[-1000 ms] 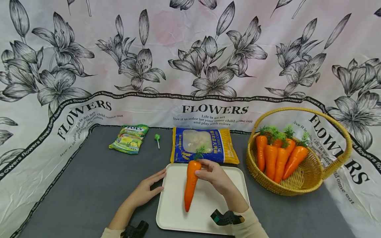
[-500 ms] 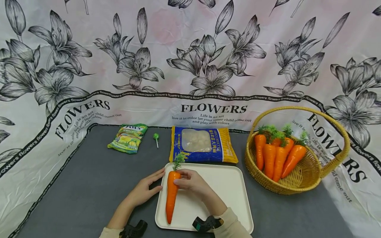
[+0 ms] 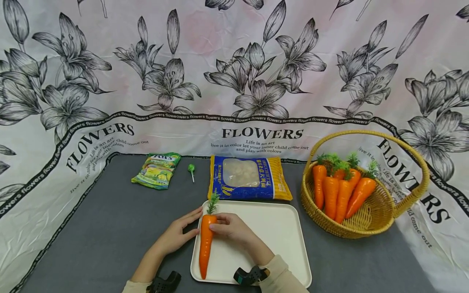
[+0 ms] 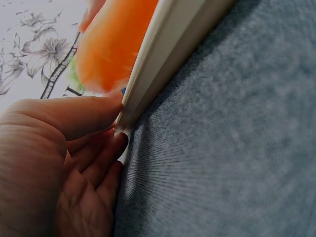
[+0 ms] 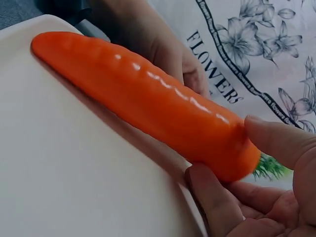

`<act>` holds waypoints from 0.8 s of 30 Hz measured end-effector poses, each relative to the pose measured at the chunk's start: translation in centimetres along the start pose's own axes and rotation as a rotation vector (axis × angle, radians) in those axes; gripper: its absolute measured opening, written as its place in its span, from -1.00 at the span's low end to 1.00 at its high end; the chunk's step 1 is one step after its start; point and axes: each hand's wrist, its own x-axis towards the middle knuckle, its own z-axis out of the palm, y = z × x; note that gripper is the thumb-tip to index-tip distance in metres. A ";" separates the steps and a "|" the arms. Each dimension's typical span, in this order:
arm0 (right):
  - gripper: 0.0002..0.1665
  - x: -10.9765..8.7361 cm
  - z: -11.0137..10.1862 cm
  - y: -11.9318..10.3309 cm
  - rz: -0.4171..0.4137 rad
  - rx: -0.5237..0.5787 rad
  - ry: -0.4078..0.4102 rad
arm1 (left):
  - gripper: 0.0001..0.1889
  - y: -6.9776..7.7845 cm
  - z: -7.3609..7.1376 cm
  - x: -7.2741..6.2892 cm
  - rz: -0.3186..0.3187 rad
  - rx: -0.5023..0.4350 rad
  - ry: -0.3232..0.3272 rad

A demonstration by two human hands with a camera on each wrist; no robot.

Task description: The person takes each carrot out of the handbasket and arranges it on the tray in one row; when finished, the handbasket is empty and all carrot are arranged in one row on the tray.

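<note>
An orange carrot with a green leafy top (image 3: 206, 246) lies lengthwise along the left side of a cream tray (image 3: 271, 240). My right hand (image 3: 234, 230) pinches its thick end between thumb and fingers, as the right wrist view shows from close by. There the tapered tip of the carrot (image 5: 123, 81) reaches toward the tray's corner, low over the surface. At the tray's left edge rests my left hand (image 3: 179, 234), with fingers extended and thumb apart. The left wrist view has its thumb (image 4: 94, 111) at the rim and the other fingers beside the tray's outer wall.
A wicker basket (image 3: 366, 232) with several carrots stands to the right. Behind the tray lies a blue and yellow pasta bag (image 3: 272, 179). Farther left are a green lollipop (image 3: 191, 167) and a green-yellow packet (image 3: 156, 171) on the grey tabletop (image 3: 99, 236).
My right hand has carried the carrot left and toward me, from over the tray's middle to its left side. My left hand has stayed at the tray's edge.
</note>
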 end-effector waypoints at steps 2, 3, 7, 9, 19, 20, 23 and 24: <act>-0.47 0.0 0.1 0.0 0.002 0.001 0.005 | -0.41 0.0 0.0 0.0 -0.006 -0.005 -0.005; -0.46 -0.1 0.1 0.0 0.001 0.001 0.008 | -0.41 0.0 0.0 0.0 -0.004 -0.004 -0.004; -0.42 -0.1 0.0 0.1 -0.016 -0.040 0.023 | -0.42 -0.1 0.0 0.0 0.001 -0.006 0.000; -0.39 -0.1 -0.1 0.2 -0.033 -0.102 0.033 | -0.42 -0.1 0.1 0.0 0.005 -0.004 0.006; -0.40 -0.3 -0.5 0.3 -0.111 -0.388 0.129 | -0.42 0.1 0.1 -0.1 -0.005 0.003 0.015; -0.41 -0.3 -0.5 0.3 -0.113 -0.386 0.143 | -0.41 0.1 0.1 -0.1 -0.006 0.000 0.016; -0.44 -0.3 -0.6 0.4 -0.124 -0.372 0.182 | -0.41 0.2 0.1 -0.1 -0.008 -0.004 0.017; -0.45 -0.3 -0.6 0.4 -0.129 -0.363 0.192 | -0.41 0.2 0.1 -0.1 -0.009 -0.005 0.017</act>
